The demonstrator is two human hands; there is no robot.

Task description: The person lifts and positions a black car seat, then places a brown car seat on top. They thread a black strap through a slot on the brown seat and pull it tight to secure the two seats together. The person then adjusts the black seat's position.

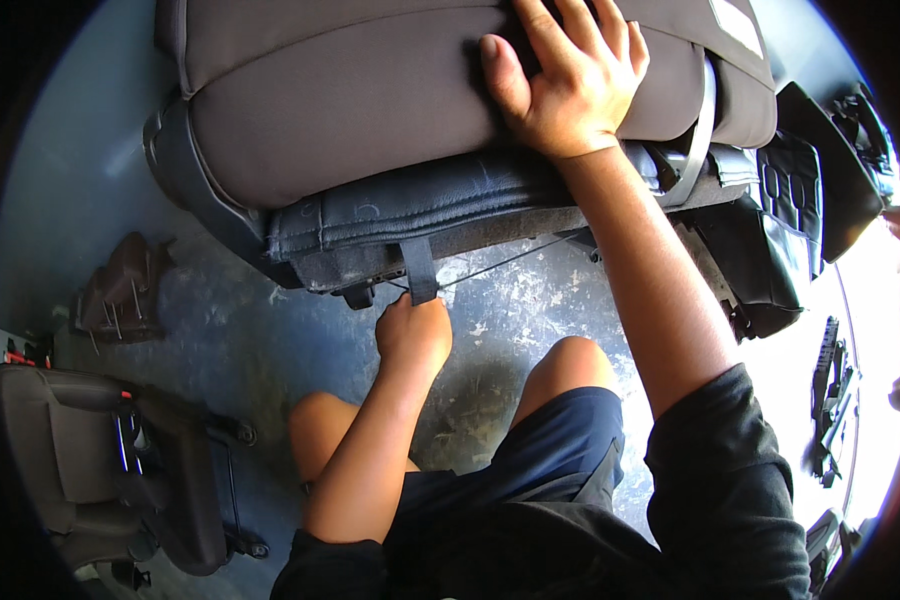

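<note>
A large grey-brown car seat cushion (350,110) lies in front of me. Under its near edge runs a dark leather-like cover flap (400,205) with stitched seams and faint chalk marks. From the flap hangs a dark strap (420,270), and my left hand (415,325) is closed around its lower end. A thin cord (510,262) stretches from near that hand to the right beneath the seat. My right hand (575,80) rests flat on top of the cushion, fingers spread. A lighter strap (698,130) loops over the cushion's right side.
A dark car seat (80,450) with metal rails stands at the lower left. Headrests with metal posts (125,295) lie on the worn floor (490,350). Black seats (785,210) stand at the right, with black metal parts (832,400) on the bright floor nearby.
</note>
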